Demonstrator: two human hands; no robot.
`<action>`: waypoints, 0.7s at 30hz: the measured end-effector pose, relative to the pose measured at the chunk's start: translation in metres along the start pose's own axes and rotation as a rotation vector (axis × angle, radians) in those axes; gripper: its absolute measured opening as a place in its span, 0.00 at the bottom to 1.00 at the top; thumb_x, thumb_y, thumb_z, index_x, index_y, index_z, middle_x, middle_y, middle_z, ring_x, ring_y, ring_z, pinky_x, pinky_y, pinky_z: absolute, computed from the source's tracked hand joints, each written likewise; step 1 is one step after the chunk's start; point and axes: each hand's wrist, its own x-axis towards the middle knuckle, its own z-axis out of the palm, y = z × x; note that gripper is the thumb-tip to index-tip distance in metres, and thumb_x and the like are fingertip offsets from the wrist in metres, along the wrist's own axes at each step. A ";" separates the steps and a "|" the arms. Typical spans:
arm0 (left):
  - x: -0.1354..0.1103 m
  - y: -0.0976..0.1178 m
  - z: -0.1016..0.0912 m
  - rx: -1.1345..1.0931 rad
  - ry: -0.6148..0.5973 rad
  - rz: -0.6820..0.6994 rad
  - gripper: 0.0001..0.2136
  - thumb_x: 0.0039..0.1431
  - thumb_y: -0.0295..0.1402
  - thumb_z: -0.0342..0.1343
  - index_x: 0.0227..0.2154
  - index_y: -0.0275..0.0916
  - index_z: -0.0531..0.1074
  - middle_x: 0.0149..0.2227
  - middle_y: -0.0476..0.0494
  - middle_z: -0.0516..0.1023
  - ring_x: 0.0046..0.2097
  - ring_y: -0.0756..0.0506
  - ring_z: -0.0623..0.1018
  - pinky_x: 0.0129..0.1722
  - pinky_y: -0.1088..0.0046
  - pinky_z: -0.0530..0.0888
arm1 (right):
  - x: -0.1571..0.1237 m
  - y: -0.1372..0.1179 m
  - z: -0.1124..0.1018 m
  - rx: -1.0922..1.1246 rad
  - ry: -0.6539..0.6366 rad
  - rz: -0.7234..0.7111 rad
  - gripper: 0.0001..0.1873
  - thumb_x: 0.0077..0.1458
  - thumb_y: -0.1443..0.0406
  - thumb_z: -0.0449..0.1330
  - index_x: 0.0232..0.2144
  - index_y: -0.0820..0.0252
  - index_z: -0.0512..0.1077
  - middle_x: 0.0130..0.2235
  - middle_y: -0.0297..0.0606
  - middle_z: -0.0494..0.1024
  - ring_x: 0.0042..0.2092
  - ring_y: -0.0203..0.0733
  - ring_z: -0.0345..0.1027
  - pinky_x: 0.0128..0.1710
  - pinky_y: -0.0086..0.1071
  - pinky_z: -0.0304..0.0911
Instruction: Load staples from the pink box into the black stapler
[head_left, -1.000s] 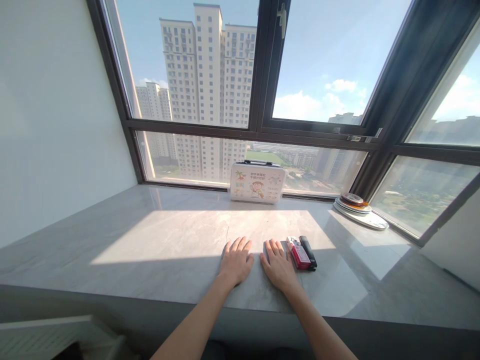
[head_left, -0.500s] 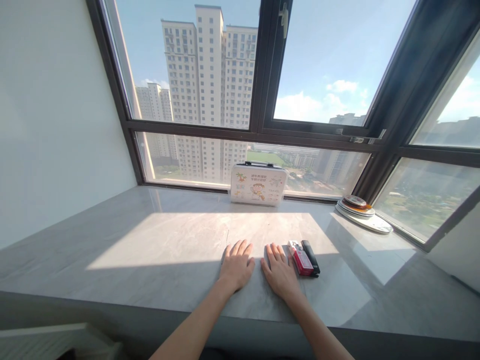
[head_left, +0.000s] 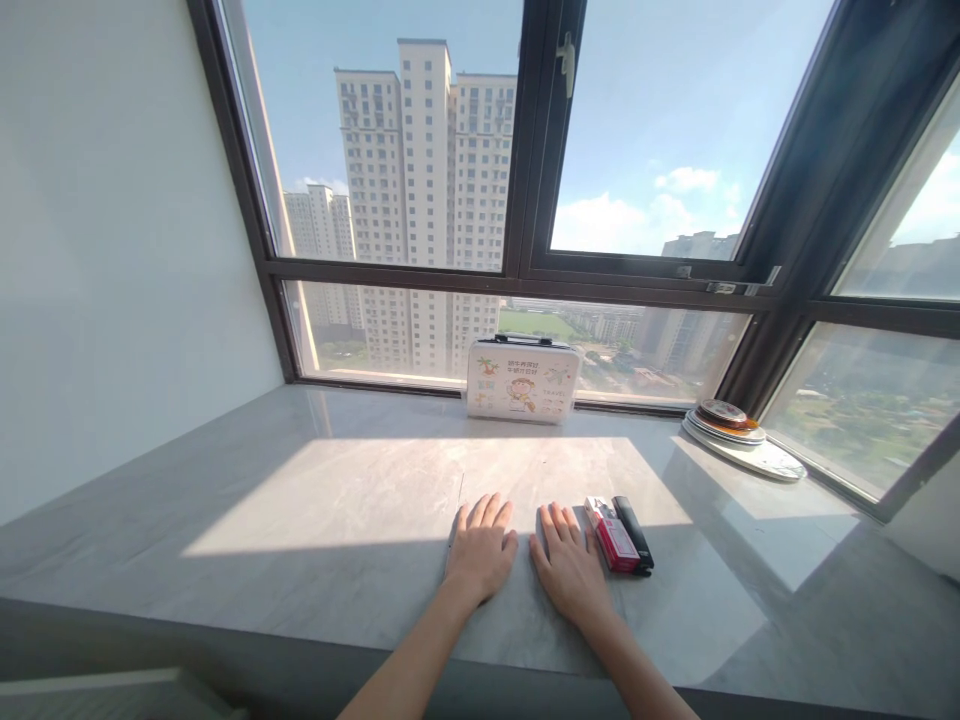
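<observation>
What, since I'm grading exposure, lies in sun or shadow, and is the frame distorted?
Head view: a bright sun patch covers the mid sill; left hand and right hand straddle its near edge, wrists in shadow. Head view: window frame lines splay, wide-angle distortion; nothing blurred.

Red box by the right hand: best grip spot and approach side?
Likely from above, pinching its two short ends. The red box lies flat on the sill, long axis toward the window. The black bar lies close along its right long side, leaving little gap there. The right hand, flat and open, rests just left of it.
</observation>
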 end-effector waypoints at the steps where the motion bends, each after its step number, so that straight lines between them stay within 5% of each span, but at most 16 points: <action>1: 0.000 0.000 0.000 0.002 -0.003 -0.001 0.26 0.69 0.45 0.40 0.68 0.53 0.56 0.72 0.51 0.54 0.72 0.38 0.50 0.70 0.46 0.45 | 0.000 0.000 -0.001 0.001 -0.002 0.001 0.33 0.67 0.52 0.44 0.70 0.53 0.53 0.72 0.40 0.52 0.73 0.54 0.38 0.69 0.53 0.33; 21: 0.006 -0.004 0.008 -0.009 0.018 0.012 0.26 0.69 0.46 0.40 0.68 0.53 0.56 0.72 0.52 0.52 0.72 0.40 0.50 0.70 0.47 0.47 | 0.000 -0.001 -0.002 0.035 0.011 0.005 0.33 0.67 0.52 0.43 0.70 0.54 0.56 0.72 0.41 0.53 0.72 0.55 0.40 0.69 0.54 0.36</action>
